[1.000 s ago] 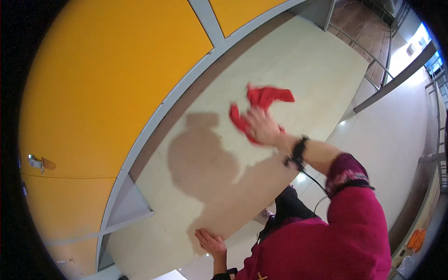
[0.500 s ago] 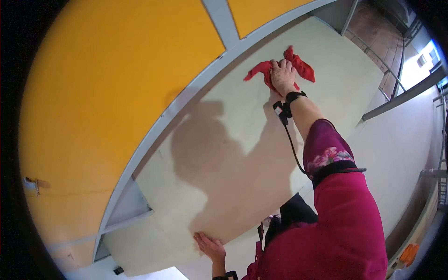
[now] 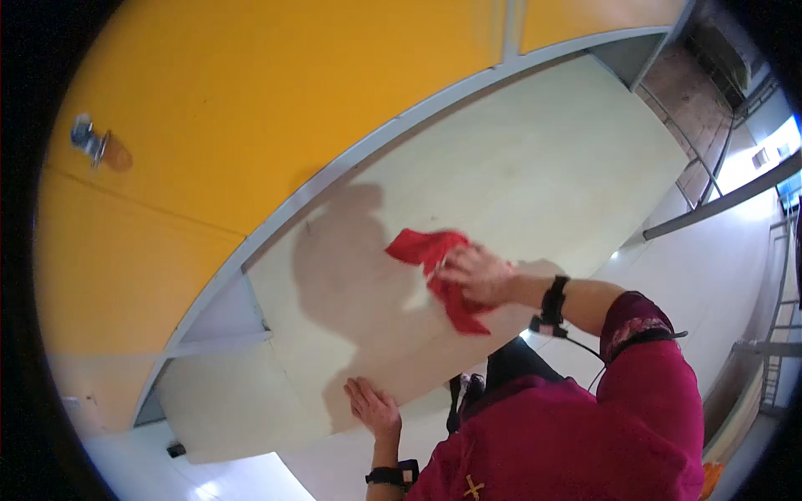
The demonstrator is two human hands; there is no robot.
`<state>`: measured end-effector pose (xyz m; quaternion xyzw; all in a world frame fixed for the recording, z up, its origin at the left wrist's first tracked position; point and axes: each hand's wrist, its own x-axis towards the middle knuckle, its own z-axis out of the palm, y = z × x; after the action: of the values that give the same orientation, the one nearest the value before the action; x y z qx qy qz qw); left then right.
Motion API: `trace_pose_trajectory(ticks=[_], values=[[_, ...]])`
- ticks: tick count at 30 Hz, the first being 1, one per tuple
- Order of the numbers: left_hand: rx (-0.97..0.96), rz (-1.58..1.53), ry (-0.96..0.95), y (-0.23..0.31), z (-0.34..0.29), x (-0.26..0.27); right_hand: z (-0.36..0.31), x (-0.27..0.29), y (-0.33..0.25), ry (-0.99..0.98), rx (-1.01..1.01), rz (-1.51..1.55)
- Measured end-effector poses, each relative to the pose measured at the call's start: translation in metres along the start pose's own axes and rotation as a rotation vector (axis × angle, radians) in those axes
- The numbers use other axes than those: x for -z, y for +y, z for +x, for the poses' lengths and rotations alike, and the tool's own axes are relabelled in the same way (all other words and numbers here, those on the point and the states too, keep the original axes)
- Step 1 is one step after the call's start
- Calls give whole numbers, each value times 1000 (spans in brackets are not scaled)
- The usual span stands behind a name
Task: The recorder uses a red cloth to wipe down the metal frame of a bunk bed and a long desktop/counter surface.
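The right hand [image 3: 476, 275] is pressing down on a crumpled bright-red fabric cloth [image 3: 418, 248], its fingers blurring so that I can't tell whether they're gripping or just lying over it. That cloth is sitting on a long, pale cream tabletop [image 3: 543, 167], its bent long axis running slantwise under the palm, one end pointing left toward the flat yellow cabinet panel [image 3: 276, 100], the other pointing down toward the board's near edge. Farther left, the left hand [image 3: 374, 407] is resting flat by that edge, fingers extended, holding nothing.
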<state>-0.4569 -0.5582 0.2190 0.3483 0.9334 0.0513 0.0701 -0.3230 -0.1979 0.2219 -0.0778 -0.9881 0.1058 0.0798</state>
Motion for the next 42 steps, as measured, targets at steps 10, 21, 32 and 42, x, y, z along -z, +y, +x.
trace_pose_trajectory(ticks=[10, 21, 32, 42], values=[[22, -23, 7, 10, 8, -3, 135, -3, 91, 104, -660, -241], [-111, -91, 17, -5, 6, -5, -93, 19, -34, -175, -430, -132], [-30, -49, -60, 1, 15, -3, 147, -1, 137, 135, -1178, -246], [-83, -53, -40, -8, 12, 4, 58, -28, -53, -206, 274, 6]])
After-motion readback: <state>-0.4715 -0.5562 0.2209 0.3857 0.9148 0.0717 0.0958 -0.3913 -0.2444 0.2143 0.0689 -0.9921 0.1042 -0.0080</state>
